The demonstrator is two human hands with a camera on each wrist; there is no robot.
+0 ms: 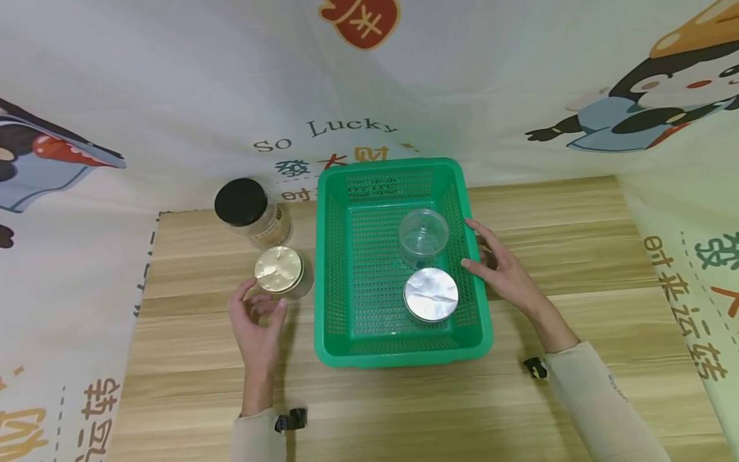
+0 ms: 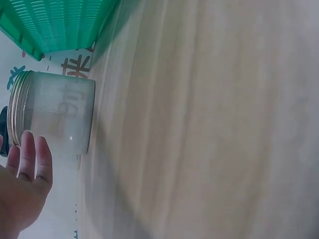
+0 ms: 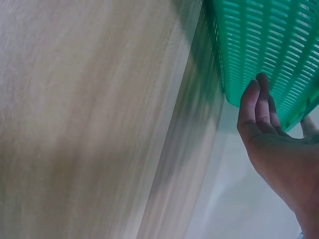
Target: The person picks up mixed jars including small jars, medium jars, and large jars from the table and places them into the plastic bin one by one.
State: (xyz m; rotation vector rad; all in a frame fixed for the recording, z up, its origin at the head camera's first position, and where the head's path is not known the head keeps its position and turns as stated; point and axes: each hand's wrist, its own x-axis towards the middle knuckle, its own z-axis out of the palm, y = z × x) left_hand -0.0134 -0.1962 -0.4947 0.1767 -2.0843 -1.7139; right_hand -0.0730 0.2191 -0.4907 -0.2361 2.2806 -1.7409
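Observation:
To the left of a green plastic basket (image 1: pixel 404 357) stands a clear jar with a gold lid (image 1: pixel 278 269). My left hand (image 1: pixel 256 327) is beside its near side, fingers spread and loosely bent, fingertips close to the lid's edge. In the left wrist view the jar (image 2: pixel 65 109) is upright on the table, with the fingers near its lid. At the basket's right side, my right hand (image 1: pixel 510 273) holds the rim, thumb over the top and the other fingers along the outer wall (image 3: pixel 249 55). Inside the basket are a clear round container (image 1: pixel 423 234) and a silver-lidded container (image 1: pixel 431 295).
Behind the gold-lidded jar stands a taller clear jar with a black lid (image 1: pixel 241 202). The wooden table (image 1: pixel 375 410) meets a printed white cloth backdrop (image 1: pixel 231 77) at the back and both sides. The basket's far rim is against the back cloth.

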